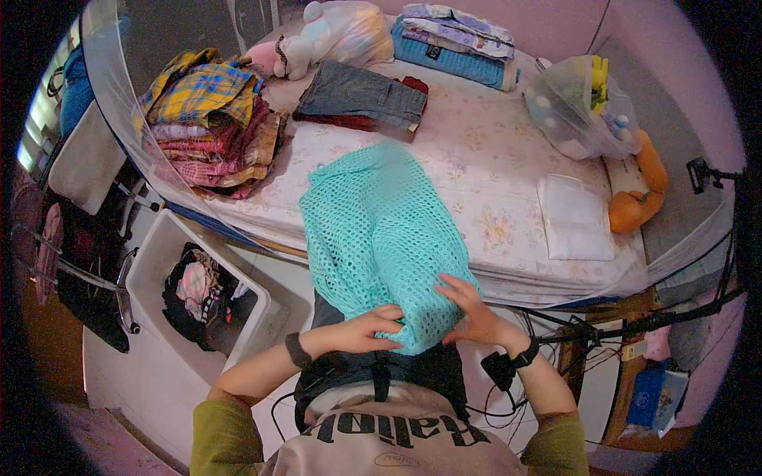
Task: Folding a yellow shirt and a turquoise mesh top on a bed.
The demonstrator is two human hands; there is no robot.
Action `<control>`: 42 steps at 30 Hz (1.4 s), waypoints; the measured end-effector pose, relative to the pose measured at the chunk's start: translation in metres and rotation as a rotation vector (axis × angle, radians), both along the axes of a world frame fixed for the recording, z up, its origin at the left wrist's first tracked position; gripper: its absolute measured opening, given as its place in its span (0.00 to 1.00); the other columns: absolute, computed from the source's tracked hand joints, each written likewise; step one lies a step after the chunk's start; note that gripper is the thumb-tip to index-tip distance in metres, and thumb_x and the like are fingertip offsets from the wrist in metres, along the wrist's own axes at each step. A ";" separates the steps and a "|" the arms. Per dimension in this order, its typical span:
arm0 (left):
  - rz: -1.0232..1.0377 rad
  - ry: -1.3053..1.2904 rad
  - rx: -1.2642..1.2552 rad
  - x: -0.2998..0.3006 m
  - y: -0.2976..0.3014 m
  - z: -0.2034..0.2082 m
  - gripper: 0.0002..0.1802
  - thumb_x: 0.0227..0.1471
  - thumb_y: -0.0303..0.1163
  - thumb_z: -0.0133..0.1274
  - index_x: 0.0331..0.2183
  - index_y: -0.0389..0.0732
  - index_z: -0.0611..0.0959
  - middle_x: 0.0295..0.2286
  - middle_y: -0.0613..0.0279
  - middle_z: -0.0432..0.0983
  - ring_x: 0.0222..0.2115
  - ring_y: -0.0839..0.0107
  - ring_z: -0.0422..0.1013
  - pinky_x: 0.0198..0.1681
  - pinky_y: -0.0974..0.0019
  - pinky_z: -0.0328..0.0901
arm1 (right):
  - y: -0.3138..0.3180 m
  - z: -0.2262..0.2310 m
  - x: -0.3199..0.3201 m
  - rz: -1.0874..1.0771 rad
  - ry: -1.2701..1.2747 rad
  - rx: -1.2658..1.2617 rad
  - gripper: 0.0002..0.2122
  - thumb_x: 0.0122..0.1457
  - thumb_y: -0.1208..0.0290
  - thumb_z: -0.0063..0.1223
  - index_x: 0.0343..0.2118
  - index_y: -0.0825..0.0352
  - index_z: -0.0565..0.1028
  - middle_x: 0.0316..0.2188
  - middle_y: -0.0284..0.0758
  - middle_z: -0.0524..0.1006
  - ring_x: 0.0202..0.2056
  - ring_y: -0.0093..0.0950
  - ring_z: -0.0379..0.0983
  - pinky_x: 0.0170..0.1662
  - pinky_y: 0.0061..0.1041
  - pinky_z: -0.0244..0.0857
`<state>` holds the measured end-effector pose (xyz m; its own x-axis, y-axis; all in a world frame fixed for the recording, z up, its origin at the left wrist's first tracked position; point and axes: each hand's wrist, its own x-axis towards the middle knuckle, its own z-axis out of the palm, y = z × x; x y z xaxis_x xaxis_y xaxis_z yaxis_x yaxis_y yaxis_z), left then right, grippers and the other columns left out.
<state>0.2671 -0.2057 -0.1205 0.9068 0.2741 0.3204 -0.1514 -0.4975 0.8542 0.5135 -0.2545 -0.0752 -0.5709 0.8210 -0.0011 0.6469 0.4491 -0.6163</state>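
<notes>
A turquoise open-knit garment [381,230] lies partly on the bed's near edge and comes down toward my lap, its near end bunched between my hands. My left hand [369,329] has its fingers curled at the left of this bunched end, closed on the knit. On the right side my right hand [470,313] holds the same end, its fingers stretched over the top and its thumb lower at the edge. What kind of garment it is cannot be made out.
Beyond the knit lie folded dark jeans [361,95]. A stack of folded shirts [214,131] is at the left, folded towels [452,51] at the back. A white folded cloth [571,218] rests right, near a bag of toys [567,111]. A white bin [262,317] holds clothes.
</notes>
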 end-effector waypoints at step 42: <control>0.340 0.050 -1.578 -0.010 0.015 0.025 0.19 0.45 0.31 0.47 0.40 0.40 0.61 0.31 0.68 0.65 0.28 0.79 0.66 0.22 0.79 0.63 | 0.005 -0.014 0.056 -0.705 0.737 -0.852 0.22 0.43 0.72 0.53 0.43 0.69 0.63 0.40 0.34 0.67 0.39 0.21 0.62 0.42 0.21 0.56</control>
<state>0.2574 -0.1908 -0.0956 0.7387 0.4654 -0.4875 -0.1812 0.8338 0.5214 0.5695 -0.2492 -0.0888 -0.1149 0.8366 -0.5356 -0.0247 -0.5414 -0.8404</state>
